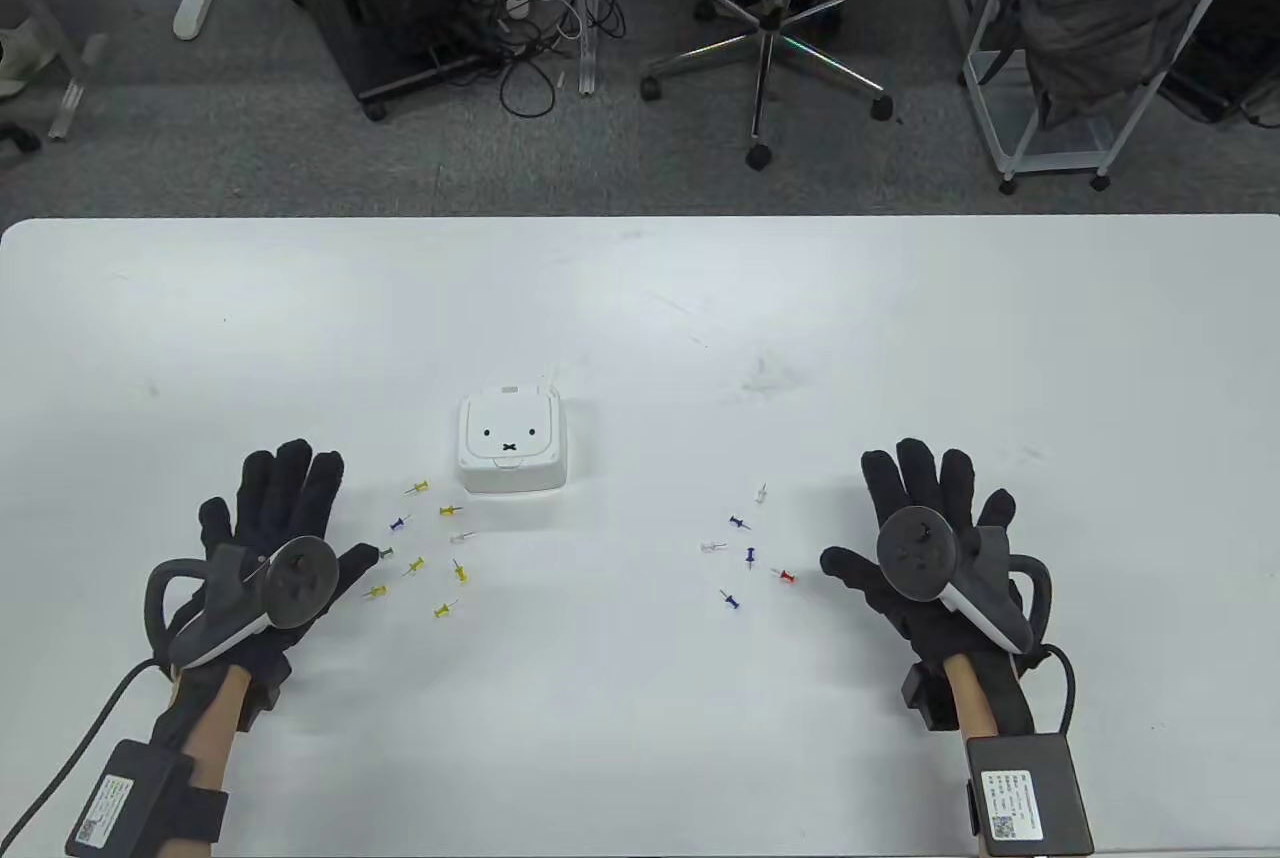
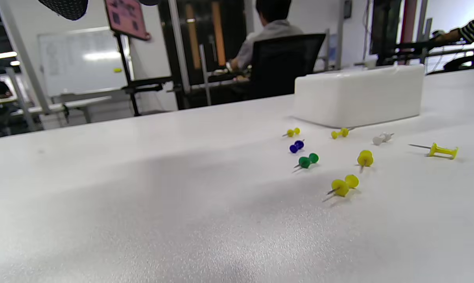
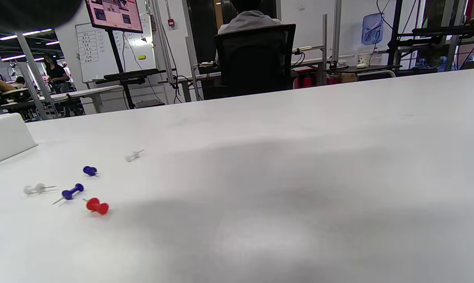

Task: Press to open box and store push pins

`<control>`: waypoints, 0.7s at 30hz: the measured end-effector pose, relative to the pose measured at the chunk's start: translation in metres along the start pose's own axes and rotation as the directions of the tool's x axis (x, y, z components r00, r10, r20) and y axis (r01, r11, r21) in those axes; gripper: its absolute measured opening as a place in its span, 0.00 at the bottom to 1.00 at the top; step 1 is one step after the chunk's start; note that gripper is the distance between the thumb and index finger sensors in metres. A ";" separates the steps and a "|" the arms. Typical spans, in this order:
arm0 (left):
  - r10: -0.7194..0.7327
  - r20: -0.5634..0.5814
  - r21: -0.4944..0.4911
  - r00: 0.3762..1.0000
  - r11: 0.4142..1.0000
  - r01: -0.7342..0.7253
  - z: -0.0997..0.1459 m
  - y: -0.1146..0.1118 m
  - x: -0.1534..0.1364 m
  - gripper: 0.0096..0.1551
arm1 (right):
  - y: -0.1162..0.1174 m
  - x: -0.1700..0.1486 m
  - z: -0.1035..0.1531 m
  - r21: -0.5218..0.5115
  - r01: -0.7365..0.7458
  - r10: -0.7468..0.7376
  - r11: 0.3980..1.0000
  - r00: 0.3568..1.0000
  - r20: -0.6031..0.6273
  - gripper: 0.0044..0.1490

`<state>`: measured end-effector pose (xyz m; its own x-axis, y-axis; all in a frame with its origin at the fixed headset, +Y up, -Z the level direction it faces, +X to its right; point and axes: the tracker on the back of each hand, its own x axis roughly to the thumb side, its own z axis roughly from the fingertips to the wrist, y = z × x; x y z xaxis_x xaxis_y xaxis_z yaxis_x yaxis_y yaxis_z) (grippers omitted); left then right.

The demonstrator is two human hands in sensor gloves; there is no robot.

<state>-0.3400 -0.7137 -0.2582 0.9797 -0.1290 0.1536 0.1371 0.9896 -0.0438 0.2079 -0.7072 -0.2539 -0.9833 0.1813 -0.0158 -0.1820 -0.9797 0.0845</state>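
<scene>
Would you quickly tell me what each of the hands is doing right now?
Left hand: open, fingers spread flat on the table, holding nothing.
Right hand: open, fingers spread flat, holding nothing.

Scattered push pins (image 1: pixel 440 548) — box (image 1: pixel 511 444) flanks

The white box (image 1: pixel 512 445) with a bunny face sits closed on the worktop (image 1: pixel 640 318). Push pins lie scattered either side — mostly yellow pins (image 1: pixel 440 548) left, mostly blue pins (image 1: pixel 745 548) right.
</scene>
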 end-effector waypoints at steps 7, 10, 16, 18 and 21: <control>0.002 0.002 0.000 1.000 1.000 -0.002 -0.001 0.004 0.002 0.50 | 0.000 -0.002 -0.001 -0.001 -0.003 0.003 1.000 1.000 -0.012 0.61; 0.000 0.003 0.007 1.000 1.000 0.000 0.000 0.004 0.001 0.51 | 0.001 -0.002 -0.001 0.004 0.001 -0.001 1.000 1.000 -0.014 0.61; -0.008 0.014 0.012 1.000 1.000 0.008 0.001 0.004 0.002 0.51 | 0.002 -0.001 -0.002 0.014 0.011 -0.011 1.000 1.000 -0.011 0.61; -0.012 0.016 0.004 1.000 1.000 0.012 0.001 0.003 0.003 0.51 | 0.001 -0.002 -0.001 0.002 0.011 -0.011 1.000 1.000 -0.013 0.61; 0.006 0.022 0.006 1.000 1.000 -0.007 0.002 0.005 0.006 0.52 | 0.002 -0.003 -0.003 0.022 0.040 -0.040 0.999 0.999 -0.015 0.61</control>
<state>-0.3335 -0.7097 -0.2554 0.9771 -0.1211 0.1751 0.1298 0.9908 -0.0391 0.2110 -0.7097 -0.2567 -0.9751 0.2192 -0.0346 -0.2217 -0.9694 0.1052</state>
